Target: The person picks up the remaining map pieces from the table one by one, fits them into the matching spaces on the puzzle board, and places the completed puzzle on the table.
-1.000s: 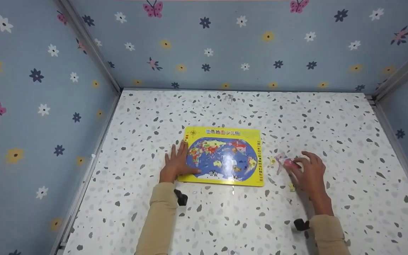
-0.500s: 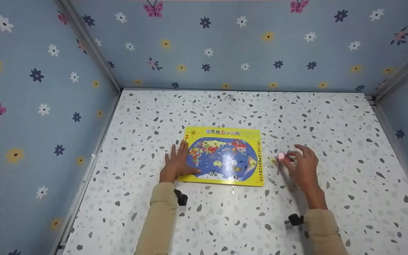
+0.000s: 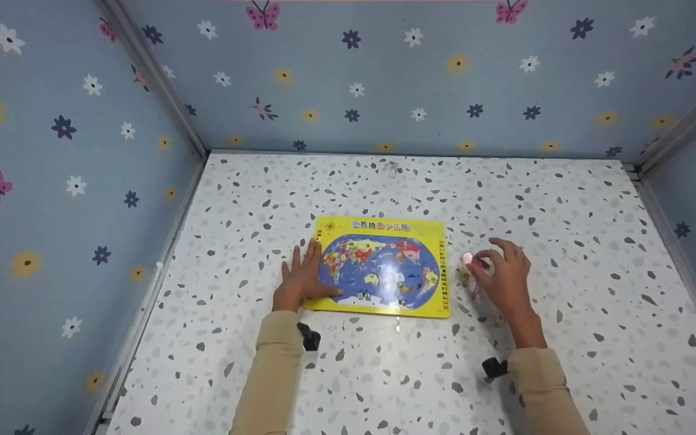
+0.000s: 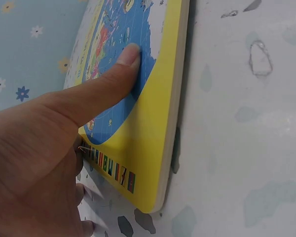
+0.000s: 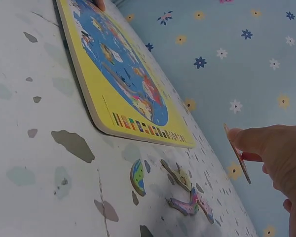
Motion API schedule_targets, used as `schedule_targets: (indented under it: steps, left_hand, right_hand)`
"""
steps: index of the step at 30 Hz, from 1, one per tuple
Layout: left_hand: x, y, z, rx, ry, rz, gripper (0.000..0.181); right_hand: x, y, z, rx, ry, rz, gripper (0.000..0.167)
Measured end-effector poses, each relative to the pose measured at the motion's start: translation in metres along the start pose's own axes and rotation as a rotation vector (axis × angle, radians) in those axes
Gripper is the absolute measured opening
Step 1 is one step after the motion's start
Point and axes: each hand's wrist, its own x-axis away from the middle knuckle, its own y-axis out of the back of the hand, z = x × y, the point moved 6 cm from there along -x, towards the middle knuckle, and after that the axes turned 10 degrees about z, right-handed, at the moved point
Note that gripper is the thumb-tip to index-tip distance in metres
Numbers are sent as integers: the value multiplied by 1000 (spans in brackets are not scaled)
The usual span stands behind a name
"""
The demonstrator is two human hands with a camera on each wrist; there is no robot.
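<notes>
A: Start with the head view. Where is everything?

B: The board (image 3: 381,269) lies flat on the bench (image 3: 384,380). The left hand (image 3: 302,281) is spread at its left edge, fingers apart. The right hand (image 3: 508,281), just beyond its right edge, has its fingers clamped on a pinkish piece (image 3: 469,258).

A: And the left wrist view?

B: The thumb lies across the printed map; the other fingers are mostly hidden. I'd press lightly there, so the board can't slide.

A: What does the right wrist view add?

B: The pinkish piece shows edge-on, thin, pinched at the thumb and well apart from the board. On the bench near the board's corner are loose pieces (image 5: 183,206), with a blue-green piece (image 5: 137,177) beside them.

A: Any handling advice?

B: I'd grip the rim, leaving the printed face readable, and carry it above the others rather than drag it through them.
</notes>
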Motion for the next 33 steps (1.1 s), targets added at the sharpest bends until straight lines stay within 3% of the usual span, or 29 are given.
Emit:
schedule_targets:
  steps: [10,17,33]
  left_hand:
    - [-1,-1,1,1,0,2,123]
    - [1,0,1,-3,-16,5,122]
    - [1,-1,0,-15,4,0,123]
  right_hand:
    - [-11,-11,17,8,-40,29,27]
    - [-20,-17,31,6,5,10,25]
    - [-34,-30,45,22,15,35,30]
